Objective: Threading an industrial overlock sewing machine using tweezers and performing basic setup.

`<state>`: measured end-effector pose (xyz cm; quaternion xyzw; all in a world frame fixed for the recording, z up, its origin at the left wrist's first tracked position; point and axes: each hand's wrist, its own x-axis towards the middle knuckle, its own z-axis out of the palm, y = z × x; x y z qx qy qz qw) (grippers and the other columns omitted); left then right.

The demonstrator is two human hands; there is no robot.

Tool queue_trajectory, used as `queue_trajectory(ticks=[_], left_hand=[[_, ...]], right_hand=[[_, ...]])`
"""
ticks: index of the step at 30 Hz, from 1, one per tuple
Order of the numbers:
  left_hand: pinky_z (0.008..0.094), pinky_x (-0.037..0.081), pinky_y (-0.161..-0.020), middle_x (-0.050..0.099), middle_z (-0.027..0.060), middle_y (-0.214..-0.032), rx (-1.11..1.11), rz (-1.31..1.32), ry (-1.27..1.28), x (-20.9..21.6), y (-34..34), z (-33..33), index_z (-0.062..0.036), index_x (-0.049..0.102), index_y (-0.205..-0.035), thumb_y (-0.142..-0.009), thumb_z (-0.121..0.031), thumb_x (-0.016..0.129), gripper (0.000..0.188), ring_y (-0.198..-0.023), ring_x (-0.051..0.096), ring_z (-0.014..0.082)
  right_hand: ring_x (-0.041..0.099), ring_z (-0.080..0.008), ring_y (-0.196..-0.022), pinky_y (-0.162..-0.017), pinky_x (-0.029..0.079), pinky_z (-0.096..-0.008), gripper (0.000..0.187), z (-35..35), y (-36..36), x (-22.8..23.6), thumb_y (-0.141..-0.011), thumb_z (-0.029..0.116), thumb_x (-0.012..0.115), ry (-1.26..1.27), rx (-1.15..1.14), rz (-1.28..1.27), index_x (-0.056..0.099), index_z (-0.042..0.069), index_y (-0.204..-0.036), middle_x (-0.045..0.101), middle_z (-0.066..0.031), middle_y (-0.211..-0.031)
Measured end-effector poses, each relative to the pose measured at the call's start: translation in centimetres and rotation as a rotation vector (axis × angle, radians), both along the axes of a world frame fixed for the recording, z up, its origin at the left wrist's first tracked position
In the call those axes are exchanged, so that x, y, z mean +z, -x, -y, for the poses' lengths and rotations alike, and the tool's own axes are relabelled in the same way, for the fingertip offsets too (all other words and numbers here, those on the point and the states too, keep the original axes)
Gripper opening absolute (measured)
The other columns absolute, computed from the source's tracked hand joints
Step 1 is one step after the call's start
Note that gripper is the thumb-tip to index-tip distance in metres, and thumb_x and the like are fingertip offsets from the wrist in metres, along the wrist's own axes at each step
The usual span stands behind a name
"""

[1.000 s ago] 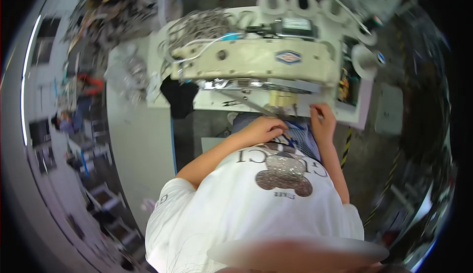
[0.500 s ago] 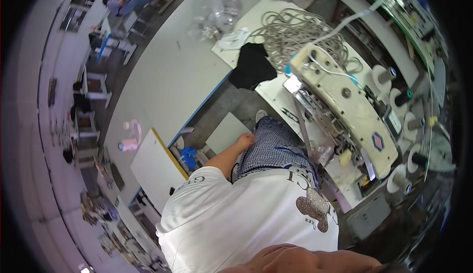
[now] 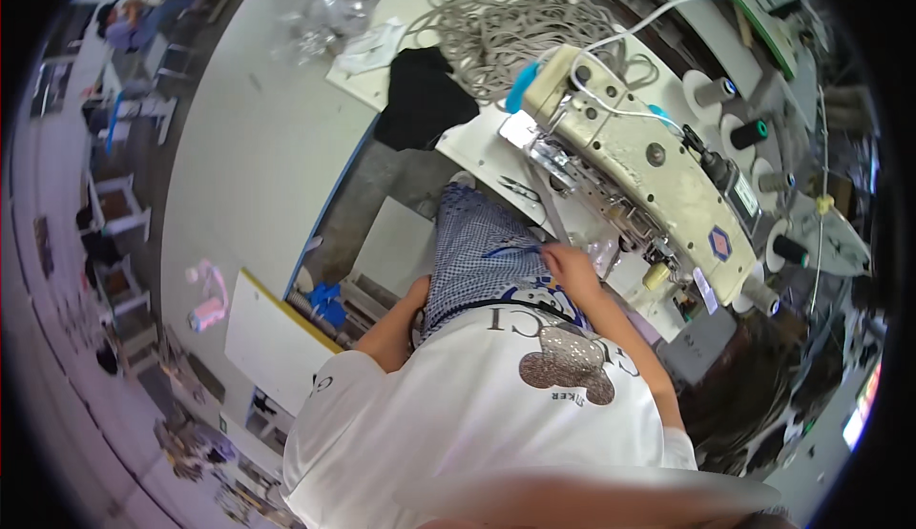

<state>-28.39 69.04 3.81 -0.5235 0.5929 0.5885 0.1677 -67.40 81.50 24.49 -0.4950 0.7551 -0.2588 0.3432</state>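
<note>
Blue-and-white checked cloth [image 3: 482, 257] with a cartoon print near the waist covers my lap and legs. My right hand [image 3: 570, 269] is at its right side, with the fingers bent and closed on the cloth beside the table edge. My left hand [image 3: 416, 292] rests against the cloth at my left hip; its fingers are hidden. In front of me to the right stands a cream sewing machine [image 3: 644, 152]. Small thread snips [image 3: 520, 188] lie on the machine table [image 3: 472, 152], near the needle end. Black fabric [image 3: 420, 100] drapes over the table's left corner.
A tangled heap of grey cord [image 3: 515, 28] lies behind the machine. Thread cones [image 3: 749, 133] line its right side. Clear plastic bags [image 3: 324, 4] sit on the long white table [image 3: 248, 109] to the left. A blue bundle [image 3: 326, 305] lies below the yellow-edged board [image 3: 277, 324].
My right hand has come into view and onto the checked cloth. My left hand has drawn back toward my hip. The view has shifted, so the machine and tables appear further left.
</note>
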Motion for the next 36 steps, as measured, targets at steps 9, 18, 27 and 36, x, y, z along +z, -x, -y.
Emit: queue_trajectory(ticks=[9,18,27,36], left_hand=[[0.0471,0.05,-0.083,0.068,0.0213,-0.101,-0.48,-0.077,0.352,6.3,9.5,14.5,-0.0056,0.069,-0.101,-0.088,-0.019,0.054,0.024,-0.093,0.063,0.0428],[0.0428,0.053,-0.075,0.069,0.0158,-0.09,-0.458,-0.492,0.604,11.2,26.4,22.9,-0.0045,0.066,-0.094,-0.091,-0.012,0.053,0.015,-0.087,0.067,0.0334],[0.0412,0.055,-0.075,0.07,0.0123,-0.093,-0.453,-0.786,1.044,4.6,28.3,22.6,-0.0061,0.068,-0.094,-0.089,-0.008,0.056,0.013,-0.086,0.068,0.0317],[0.0398,0.053,-0.075,0.069,0.0138,-0.095,-0.444,-0.914,1.058,5.8,28.4,21.7,-0.0036,0.068,-0.097,-0.093,-0.012,0.053,0.017,-0.086,0.066,0.0343]], right_hand=[[0.068,-0.0319,-0.091,-0.071,0.058,-0.0398,0.038,11.6,-2.7,-6.1,-0.086,0.007,0.053,-0.439,0.034,-0.441,0.05,-0.001,-0.124,0.053,-0.0189,-0.121],[0.065,-0.0346,-0.089,-0.07,0.056,-0.0427,0.025,11.9,-3.7,-9.5,-0.08,0.005,0.055,-0.271,-0.182,-0.428,0.054,0.005,-0.105,0.058,-0.0175,-0.107],[0.058,-0.0319,-0.085,-0.074,0.05,-0.0415,0.012,12.0,-6.2,-7.7,-0.077,0.006,0.067,0.371,-0.371,-0.254,0.063,0.007,-0.088,0.058,-0.0101,-0.089],[0.06,-0.0314,-0.095,-0.083,0.05,-0.0383,0.026,12.3,-9.4,-6.9,-0.08,-0.002,0.064,0.767,-0.541,-0.114,0.062,0.005,-0.105,0.06,-0.0115,-0.099]])
